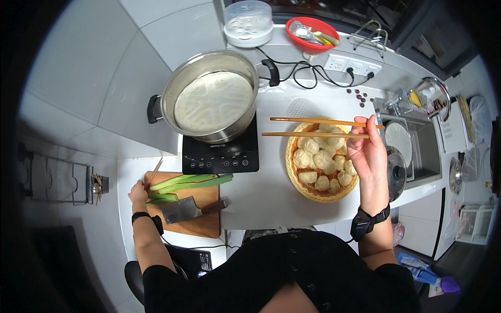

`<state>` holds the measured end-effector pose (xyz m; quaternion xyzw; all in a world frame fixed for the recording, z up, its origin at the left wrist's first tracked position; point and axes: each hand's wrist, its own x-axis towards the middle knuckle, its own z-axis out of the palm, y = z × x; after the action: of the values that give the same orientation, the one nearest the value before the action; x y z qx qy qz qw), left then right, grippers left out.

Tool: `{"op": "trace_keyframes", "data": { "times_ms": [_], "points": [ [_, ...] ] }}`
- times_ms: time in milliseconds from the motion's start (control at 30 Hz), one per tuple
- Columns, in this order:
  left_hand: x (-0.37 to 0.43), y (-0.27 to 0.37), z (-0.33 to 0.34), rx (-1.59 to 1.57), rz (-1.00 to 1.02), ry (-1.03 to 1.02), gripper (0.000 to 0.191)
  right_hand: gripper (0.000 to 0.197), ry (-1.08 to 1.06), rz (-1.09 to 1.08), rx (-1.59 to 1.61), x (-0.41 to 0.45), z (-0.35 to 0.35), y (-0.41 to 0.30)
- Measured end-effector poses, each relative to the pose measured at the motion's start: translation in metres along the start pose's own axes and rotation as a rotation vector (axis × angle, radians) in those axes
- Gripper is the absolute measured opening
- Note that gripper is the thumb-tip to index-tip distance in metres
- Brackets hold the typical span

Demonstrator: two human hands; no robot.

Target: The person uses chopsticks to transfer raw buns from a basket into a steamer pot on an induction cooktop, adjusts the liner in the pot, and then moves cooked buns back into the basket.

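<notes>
My right hand holds a pair of wooden chopsticks, spread apart above a woven basket of steamed buns. At the left, my left hand is at the edge of a wooden cutting board, by a second pair of chopsticks; whether its fingers grip them is unclear. Green scallion stalks and a cleaver lie on the board. A large steel steamer pot, with a pale liner inside, rests on a black induction cooktop.
Behind stand an egg steamer and a red bowl of utensils. Black cords run to wall sockets. To the right are a glass lid and a sink. Small dark red fruits lie near the sink.
</notes>
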<state>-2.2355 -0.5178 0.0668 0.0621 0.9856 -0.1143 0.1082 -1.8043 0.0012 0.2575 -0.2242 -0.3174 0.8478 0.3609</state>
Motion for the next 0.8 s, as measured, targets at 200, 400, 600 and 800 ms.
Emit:
{"op": "trace_keyframes", "data": {
  "times_ms": [200, 400, 600, 800],
  "points": [
    [0.004, 0.024, -0.012, 0.049, -0.02, -0.124, 0.023, 0.041, 0.087, -0.093, -0.028, -0.008, -0.033, -0.01],
    [0.006, 0.029, 0.009, 0.163, 0.079, -0.015, 0.026, 0.043, 0.126, -0.337, -0.43, -0.022, -0.057, 0.002],
    [-0.009, 0.028, -0.015, 0.219, 0.104, 0.144, 0.026, 0.026, -0.171, -0.805, -1.436, -0.048, -0.072, 0.013],
    [-0.068, 0.02, -0.057, 0.085, 0.177, 0.313, 0.02, 0.019, 0.003, -0.508, -1.078, -0.091, -0.126, 0.015]
  ]
}}
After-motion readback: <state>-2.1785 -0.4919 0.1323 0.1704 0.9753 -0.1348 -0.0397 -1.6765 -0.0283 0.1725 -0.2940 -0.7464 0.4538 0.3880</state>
